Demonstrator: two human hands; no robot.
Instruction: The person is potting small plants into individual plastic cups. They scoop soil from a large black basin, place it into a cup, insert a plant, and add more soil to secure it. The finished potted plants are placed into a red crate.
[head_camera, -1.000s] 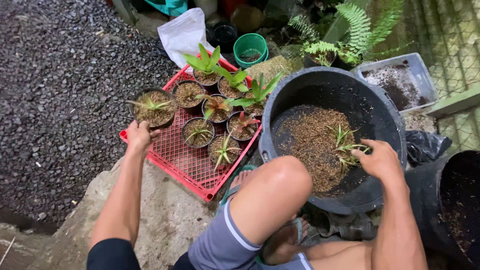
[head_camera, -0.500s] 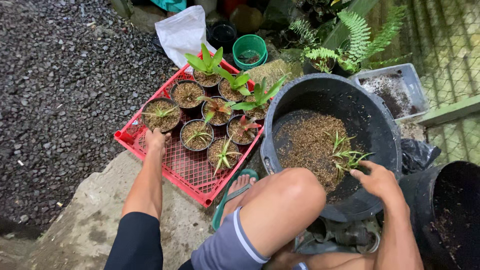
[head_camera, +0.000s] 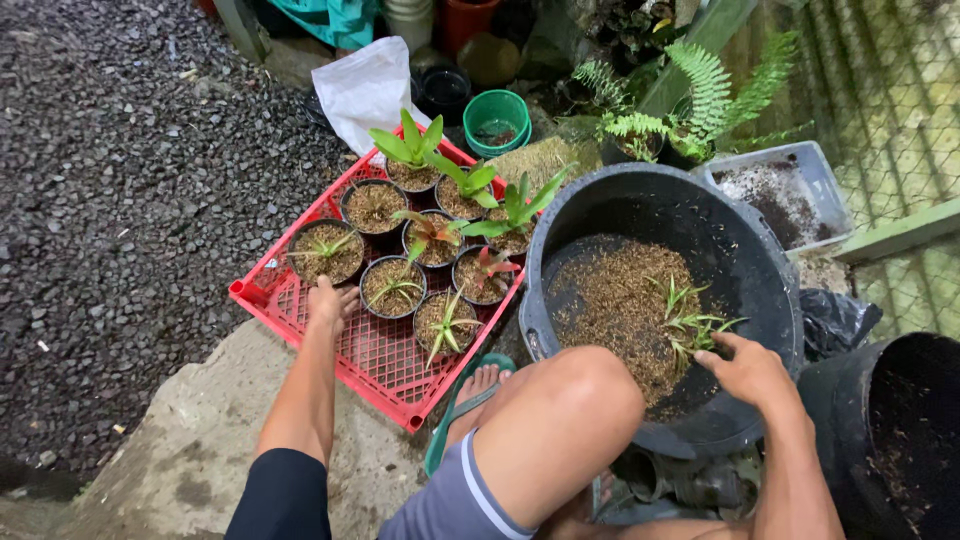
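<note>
My left hand (head_camera: 330, 302) rests on the red mesh tray (head_camera: 385, 365), fingers loose against the near side of a black pot with a small green plant (head_camera: 325, 252). Several more black pots of young plants (head_camera: 432, 240) stand in rows on the tray. My right hand (head_camera: 752, 372) reaches over the rim into a big black tub (head_camera: 775, 300) partly filled with brown potting mix (head_camera: 610, 300). Its fingertips are at the base of a few small green seedlings (head_camera: 688, 318) lying on the mix, and I see nothing gripped. My bent knee (head_camera: 570, 410) is between my arms.
Dark gravel (head_camera: 110, 200) covers the left. I sit on a concrete slab (head_camera: 180, 440). Behind the tray are a white plastic bag (head_camera: 365, 85), a green pot (head_camera: 497, 120), ferns (head_camera: 700, 90) and a grey soil tray (head_camera: 790, 195). A second black container (head_camera: 900, 430) stands at right.
My left hand has let go of the potted plant and drawn back toward me along the tray. My right hand has slid back a little from the seedlings.
</note>
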